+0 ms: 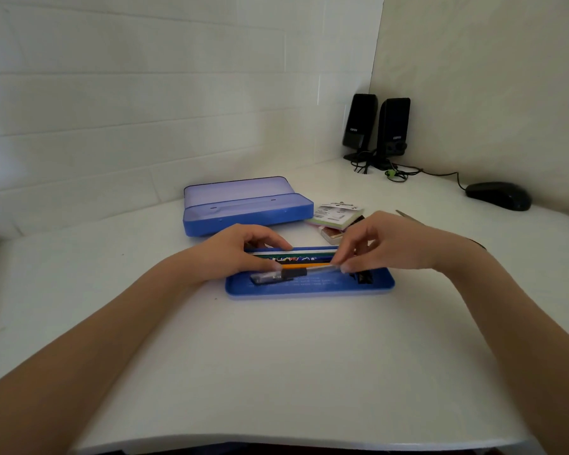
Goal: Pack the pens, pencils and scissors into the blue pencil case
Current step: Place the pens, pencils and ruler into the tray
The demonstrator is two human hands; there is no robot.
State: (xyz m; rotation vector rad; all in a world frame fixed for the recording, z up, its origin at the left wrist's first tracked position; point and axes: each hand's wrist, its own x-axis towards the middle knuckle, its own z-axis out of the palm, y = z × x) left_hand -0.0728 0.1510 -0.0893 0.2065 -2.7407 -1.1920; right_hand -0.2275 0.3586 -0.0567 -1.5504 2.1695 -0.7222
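Blue pencil case point(243, 210) open at back of white desk, lid raised, looks empty. Its shallow blue tray point(309, 285) lies in front, nearer desk edge, holding pens and pencils point(306, 259) laid lengthwise: orange, green, white, black. Clear pen with black cap point(286, 274) across tray. Scissors: only metal tip point(408, 216) visible, right of tray.

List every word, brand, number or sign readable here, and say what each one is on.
Nothing reads for certain.
Left speaker: small white logo, too blurred.
Right speaker: small white logo, too blurred.
Pencil box in the blue tray: colourful lettering, partly hidden by the left hand, unreadable.
Tray floor: faint printed lines, too small.
Notepad: printed pictures and text, too small.
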